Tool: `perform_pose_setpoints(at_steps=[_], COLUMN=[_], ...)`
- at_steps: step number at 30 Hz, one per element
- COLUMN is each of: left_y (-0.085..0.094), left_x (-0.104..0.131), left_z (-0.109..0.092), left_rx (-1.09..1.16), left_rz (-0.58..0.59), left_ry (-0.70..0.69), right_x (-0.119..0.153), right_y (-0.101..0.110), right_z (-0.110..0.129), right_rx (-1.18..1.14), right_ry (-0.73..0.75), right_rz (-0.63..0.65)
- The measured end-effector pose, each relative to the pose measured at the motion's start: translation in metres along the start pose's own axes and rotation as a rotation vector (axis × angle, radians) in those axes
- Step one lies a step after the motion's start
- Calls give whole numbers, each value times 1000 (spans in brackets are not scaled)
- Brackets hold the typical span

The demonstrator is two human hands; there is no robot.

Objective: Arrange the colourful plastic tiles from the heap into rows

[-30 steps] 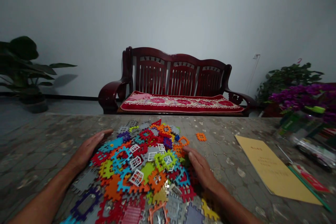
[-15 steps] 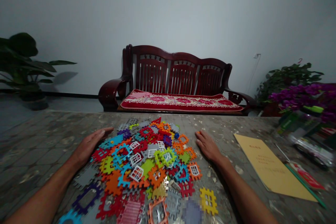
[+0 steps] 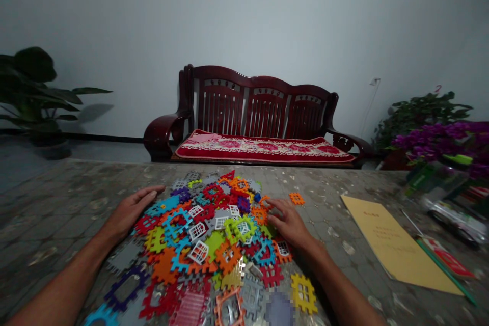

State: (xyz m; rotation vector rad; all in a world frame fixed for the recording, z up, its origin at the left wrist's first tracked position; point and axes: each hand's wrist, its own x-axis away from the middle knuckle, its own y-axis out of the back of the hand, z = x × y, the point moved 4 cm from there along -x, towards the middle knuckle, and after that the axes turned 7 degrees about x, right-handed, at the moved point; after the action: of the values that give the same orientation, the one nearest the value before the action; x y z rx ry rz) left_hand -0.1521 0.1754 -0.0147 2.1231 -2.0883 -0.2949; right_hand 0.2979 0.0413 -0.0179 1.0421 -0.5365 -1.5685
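"Across the patterned tabletop (image 3: 324, 188), in the head view, where are the person's hands?" asks one.

"At either side of a heap of colourful toothed plastic pieces (image 3: 217, 209)," says the other. "The left hand (image 3: 132, 209) lies by the heap's left edge, its fingers long and close together, and it grasps nothing that shows."

"And the right hand (image 3: 289, 221)?"

"It reaches over the heap's right edge, fingers loosely bent and thumb set apart, nearest some orange pieces. Its underside is hidden, so whether it grips one cannot be told."

"Are any pieces away from the heap?"

"A small orange grid piece (image 3: 296, 198) lies just beyond the right hand, and a yellow window piece (image 3: 304, 293) sits nearer the wearer, left of the right forearm. White window frames (image 3: 199, 252) rest on top of the heap."

"What else is on that table?"

"Well to the right, a yellow booklet (image 3: 393, 239), with a thin green stick (image 3: 446, 267) beside it and a green-capped bottle (image 3: 439, 178) farther back. Behind the table stands a dark wooden bench (image 3: 263, 81)"
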Motion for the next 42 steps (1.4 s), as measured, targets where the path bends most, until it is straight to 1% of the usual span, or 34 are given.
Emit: perform_pose_setpoints(at_steps=[4, 8, 12, 14, 16, 18, 20, 23, 25, 26, 30, 35, 37, 40, 42], left_y=[0, 0, -2, -2, -1, -1, 0, 0, -1, -1, -1, -2, -1, 0, 0], left_x=[1, 3, 6, 6, 6, 5, 4, 3, 3, 2, 1, 2, 2, 2, 1], left_z=[-3, -8, -11, -11, -10, -9, -8, -8, -8, -8, -8, -8, -9, -8, -7], left_rx=[-78, -116, -116, -103, -103, -117, -122, -121, -132, -137, -156, -136, -138, -141, -137], left_rz=[7, -18, -18, -20, -19, -12, -12, -15, -8, -9, -11, -8, -20, -11, -4], left_ry=[-8, -23, 10, 21, 29, 33, 27, 24, 27, 26, 18, 29, 18, 13, 13], right_x=[-6, -8, -8, -9, -10, -12, -13, -9, -4, -2, 7, 13, 12, 12, 13], right_y=[-4, -2, -3, -6, -7, 1, 16, 40, 46, 46, 34, 37, 37, 33, 28], right_z=[17, 25, 24, 19, 12, 2, -9, -30, -44, -50, -64, -68, -64, -56, -53], right_rx=[92, 154, 173, 113, -3, -106, -135, -80, -29, -6, 91, 218, 255, 311, 324], right_ry=[27, 34, -4, -43, -85, -107, -110, -137, -169, -186, -213, -327, -311, -226, -198], right_rz=[74, 125, 117, 109, 91, 23, -96, -283, -333, -320, -152, -128, -94, -21, 21])
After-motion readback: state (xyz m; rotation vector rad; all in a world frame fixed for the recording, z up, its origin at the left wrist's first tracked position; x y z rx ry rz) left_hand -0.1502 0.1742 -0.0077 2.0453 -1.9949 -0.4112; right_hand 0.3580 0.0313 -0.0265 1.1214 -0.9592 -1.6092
